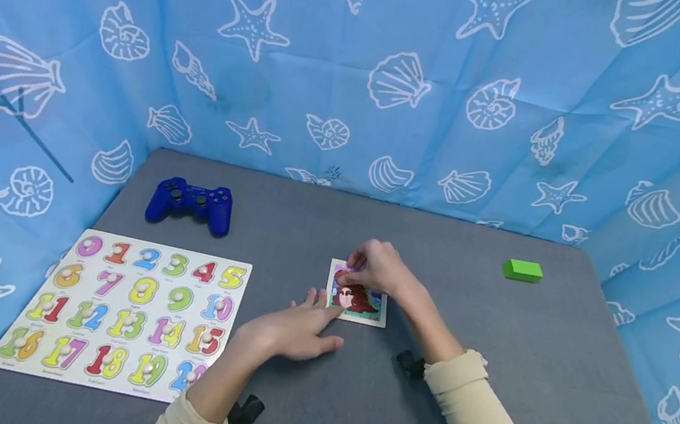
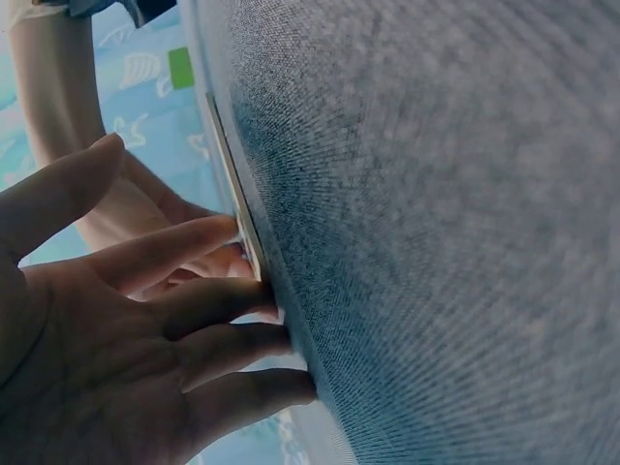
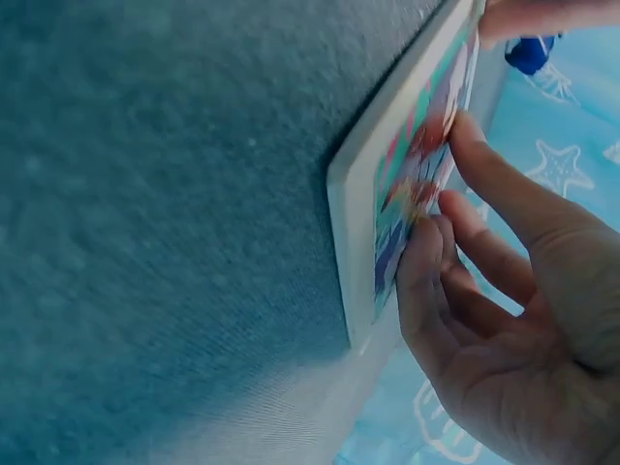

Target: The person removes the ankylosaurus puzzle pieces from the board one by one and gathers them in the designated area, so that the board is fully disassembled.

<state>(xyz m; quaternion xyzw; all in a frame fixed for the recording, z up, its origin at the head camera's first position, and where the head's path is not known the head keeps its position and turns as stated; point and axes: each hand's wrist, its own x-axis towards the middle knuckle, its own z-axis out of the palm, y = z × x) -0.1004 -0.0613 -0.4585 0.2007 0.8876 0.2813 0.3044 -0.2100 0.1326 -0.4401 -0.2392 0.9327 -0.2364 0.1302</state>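
Note:
A small square picture puzzle point(image 1: 371, 316), with a pale border and a red-haired figure, lies flat on the grey table. My left hand point(image 1: 298, 329) reaches in from its left. Its fingers are nearly straight; the left wrist view shows fingertips point(image 2: 254, 291) against the board's edge and the tabletop. Over the puzzle's upper part is my right hand point(image 1: 379, 267), fingers bent. In the right wrist view, its thumb and fingertips touch the picture point(image 3: 426, 140), set apart from each other. Whether they pinch a loose piece is hidden.
A white number board point(image 1: 122, 281) with knobbed pieces lies at the left. Behind it sits a blue game controller point(image 1: 190, 204). A green block point(image 1: 522, 270) rests at the right rear. A blue curtain point(image 1: 363, 73) with shell prints surrounds the table's back and sides.

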